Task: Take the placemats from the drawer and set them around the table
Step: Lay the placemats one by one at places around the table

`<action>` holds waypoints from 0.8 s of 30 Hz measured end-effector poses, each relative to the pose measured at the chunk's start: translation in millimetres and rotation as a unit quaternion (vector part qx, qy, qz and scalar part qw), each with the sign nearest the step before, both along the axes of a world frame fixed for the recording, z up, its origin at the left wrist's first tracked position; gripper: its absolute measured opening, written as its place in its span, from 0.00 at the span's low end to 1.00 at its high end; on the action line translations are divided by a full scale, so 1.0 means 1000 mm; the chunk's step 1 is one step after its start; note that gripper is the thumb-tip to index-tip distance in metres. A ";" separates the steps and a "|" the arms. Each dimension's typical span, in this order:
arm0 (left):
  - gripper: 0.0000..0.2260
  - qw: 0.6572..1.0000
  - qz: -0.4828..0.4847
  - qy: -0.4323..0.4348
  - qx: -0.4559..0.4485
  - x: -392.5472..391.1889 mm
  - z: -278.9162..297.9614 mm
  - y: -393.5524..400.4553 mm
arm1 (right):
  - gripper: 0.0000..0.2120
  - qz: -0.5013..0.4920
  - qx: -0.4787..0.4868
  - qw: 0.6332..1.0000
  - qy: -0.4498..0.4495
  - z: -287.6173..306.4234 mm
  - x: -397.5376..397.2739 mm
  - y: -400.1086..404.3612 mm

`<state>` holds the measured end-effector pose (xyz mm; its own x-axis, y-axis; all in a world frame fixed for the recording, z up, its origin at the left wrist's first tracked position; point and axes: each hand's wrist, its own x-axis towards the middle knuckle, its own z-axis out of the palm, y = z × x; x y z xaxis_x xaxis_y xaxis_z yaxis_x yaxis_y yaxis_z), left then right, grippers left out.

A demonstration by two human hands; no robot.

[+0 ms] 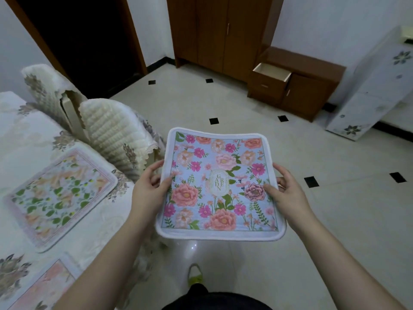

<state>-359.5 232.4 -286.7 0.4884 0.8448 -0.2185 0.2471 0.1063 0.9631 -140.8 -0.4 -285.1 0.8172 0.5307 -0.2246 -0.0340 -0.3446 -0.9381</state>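
I hold a floral placemat (220,184), light blue with pink flowers and a white border, flat in front of me above the floor. My left hand (148,186) grips its left edge and my right hand (288,191) grips its right edge. On the table (20,135) at the left lies a second placemat (60,198) with green leaves and a pink border. A third, pinkish placemat (44,287) shows at the table's near corner, partly cut off. The drawer (271,73) of the low wooden cabinet stands pulled out at the back right; its inside looks pale and bare.
Two chairs (111,133) with cream quilted covers stand against the table's far side, just left of the held placemat. A tall wooden wardrobe (221,32) and a white flowered cabinet (375,90) line the far wall. Tiled floor (335,220) spreads ahead; my foot (194,274) shows below.
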 end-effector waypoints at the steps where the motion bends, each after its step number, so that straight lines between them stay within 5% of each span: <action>1: 0.19 1.000 0.001 -0.008 -0.002 0.006 0.002 0.010 | 0.27 0.000 0.003 1.000 -0.001 0.002 0.004 0.010; 24: 0.21 1.000 -0.014 0.009 -0.021 0.187 -0.014 0.130 | 0.27 -0.034 0.001 0.999 0.018 -0.016 0.174 0.127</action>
